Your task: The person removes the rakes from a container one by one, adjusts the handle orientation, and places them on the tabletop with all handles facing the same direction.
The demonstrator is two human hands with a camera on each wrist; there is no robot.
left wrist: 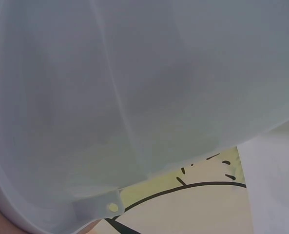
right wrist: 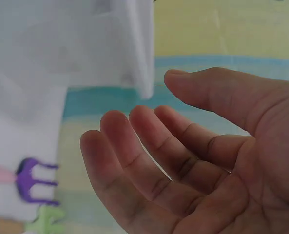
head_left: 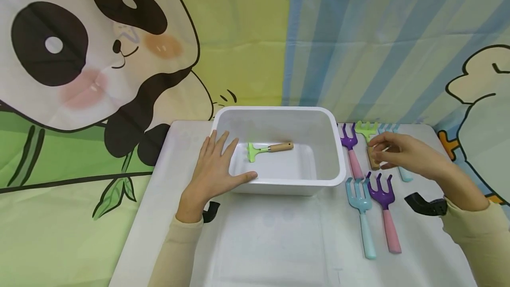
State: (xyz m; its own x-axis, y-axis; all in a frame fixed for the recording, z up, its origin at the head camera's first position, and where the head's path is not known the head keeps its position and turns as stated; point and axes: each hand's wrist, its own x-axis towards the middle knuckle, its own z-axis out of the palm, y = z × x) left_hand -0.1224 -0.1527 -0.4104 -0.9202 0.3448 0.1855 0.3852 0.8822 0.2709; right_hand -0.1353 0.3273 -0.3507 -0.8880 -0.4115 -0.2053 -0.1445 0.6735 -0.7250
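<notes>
My left hand (head_left: 213, 167) rests on the left front part of a white plastic bin (head_left: 279, 182), its fingers spread. A small green hand rake (head_left: 280, 146) with a wooden handle lies inside the bin. The bin's wall (left wrist: 159, 73) fills most of the left wrist view. Over the tools right of the bin, my right hand (head_left: 410, 152) hovers with loosely bent fingers; the right wrist view shows nothing in its palm (right wrist: 207, 195). Just beyond its fingertips lies a green hand fork (head_left: 366, 128) with a wooden handle, partly hidden by the hand.
Beside the bin lie a purple fork (head_left: 349, 141) with a pink handle and a light blue tool (head_left: 405, 174), partly covered by my right hand. Nearer are a light blue fork (head_left: 367, 234) and another purple fork (head_left: 392, 234). A printed panda curtain (head_left: 247, 34) hangs behind the white table (head_left: 271, 242).
</notes>
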